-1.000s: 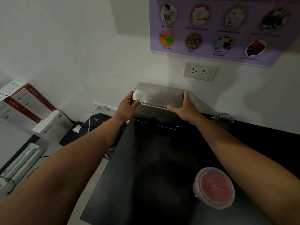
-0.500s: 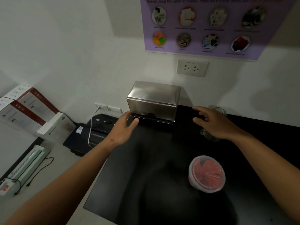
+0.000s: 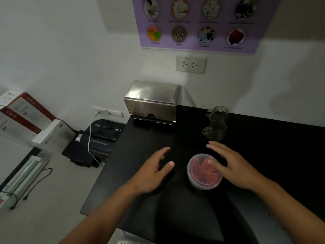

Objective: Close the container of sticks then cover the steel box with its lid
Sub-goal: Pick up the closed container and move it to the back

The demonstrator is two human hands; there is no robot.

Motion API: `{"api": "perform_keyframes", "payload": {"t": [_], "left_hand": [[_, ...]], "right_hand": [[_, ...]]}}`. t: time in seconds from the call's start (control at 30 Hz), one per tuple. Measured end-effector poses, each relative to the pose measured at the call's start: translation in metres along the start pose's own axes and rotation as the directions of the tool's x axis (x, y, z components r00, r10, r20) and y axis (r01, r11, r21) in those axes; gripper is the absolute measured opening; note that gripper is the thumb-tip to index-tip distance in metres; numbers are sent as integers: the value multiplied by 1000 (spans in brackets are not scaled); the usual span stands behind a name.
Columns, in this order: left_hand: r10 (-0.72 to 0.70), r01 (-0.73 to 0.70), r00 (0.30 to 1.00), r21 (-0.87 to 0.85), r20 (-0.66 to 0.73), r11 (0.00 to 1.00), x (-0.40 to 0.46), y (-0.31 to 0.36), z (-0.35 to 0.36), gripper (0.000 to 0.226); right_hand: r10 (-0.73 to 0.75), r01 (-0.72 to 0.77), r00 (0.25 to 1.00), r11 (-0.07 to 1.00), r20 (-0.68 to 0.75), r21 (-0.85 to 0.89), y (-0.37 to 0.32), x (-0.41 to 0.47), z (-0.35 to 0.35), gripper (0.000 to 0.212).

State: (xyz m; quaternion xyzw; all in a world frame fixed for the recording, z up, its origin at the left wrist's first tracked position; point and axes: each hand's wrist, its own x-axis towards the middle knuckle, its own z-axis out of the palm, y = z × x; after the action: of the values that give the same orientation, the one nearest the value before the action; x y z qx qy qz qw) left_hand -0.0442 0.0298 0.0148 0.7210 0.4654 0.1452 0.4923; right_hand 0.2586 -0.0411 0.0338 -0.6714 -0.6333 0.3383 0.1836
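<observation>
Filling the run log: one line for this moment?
steel box: lidded | stick container: closed | left hand: open, free | right hand: open, beside container

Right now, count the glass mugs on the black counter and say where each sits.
2. One glass mug stands near the wall, right of the steel box; the other sits just in front of it, toward the person. None appear hidden.

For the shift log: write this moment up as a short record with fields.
surface: black counter against a white wall
steel box: at the back of the counter, lid on
container of sticks: round, clear, lid on, pink sticks inside
left hand: open, empty, left of the container, apart from it
right hand: open, thumb over the container's lid, contact unclear
glass mugs: two, right of the steel box
</observation>
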Motion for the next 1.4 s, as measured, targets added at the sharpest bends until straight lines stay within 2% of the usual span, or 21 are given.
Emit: {"api": "perform_keyframes", "payload": {"t": [0.17, 0.27, 0.37, 0.5, 0.93, 1.07, 1.27, 1.4], "left_hand": [[36, -39, 996, 46, 80, 998, -9, 9, 38, 71], [61, -62, 994, 11, 95, 998, -13, 14, 55, 71], [150, -147, 986, -43, 77, 988, -18, 22, 72, 61], [210, -208, 978, -86, 7, 974, -24, 29, 83, 64], [56, -75, 991, -158, -124, 985, 9, 6, 95, 65], [38, -59, 991, -156, -129, 986, 29, 3, 84, 63], [92, -115, 974, -100, -208, 988, 70, 14, 61, 51], [80, -92, 971, -44, -226, 995, 105, 20, 47, 49]], "right_hand": [[14, -14, 999, 1000, 33, 3, 15, -21, 23, 68], [14, -16, 999, 999, 48, 29, 17, -29, 33, 75], [-36, 33, 998, 999, 59, 43, 19, -34, 44, 84], [-47, 45, 997, 999, 63, 29, 18, -36, 53, 96], [-75, 65, 994, 990, 78, 121, 10, 6, 42, 110], [-77, 63, 990, 991, 122, 121, 16, 29, 36, 96], [-84, 87, 995, 994, 52, -63, 11, 75, 14, 93], [-71, 79, 996, 980, 48, -181, 6, 103, -2, 92]]}}
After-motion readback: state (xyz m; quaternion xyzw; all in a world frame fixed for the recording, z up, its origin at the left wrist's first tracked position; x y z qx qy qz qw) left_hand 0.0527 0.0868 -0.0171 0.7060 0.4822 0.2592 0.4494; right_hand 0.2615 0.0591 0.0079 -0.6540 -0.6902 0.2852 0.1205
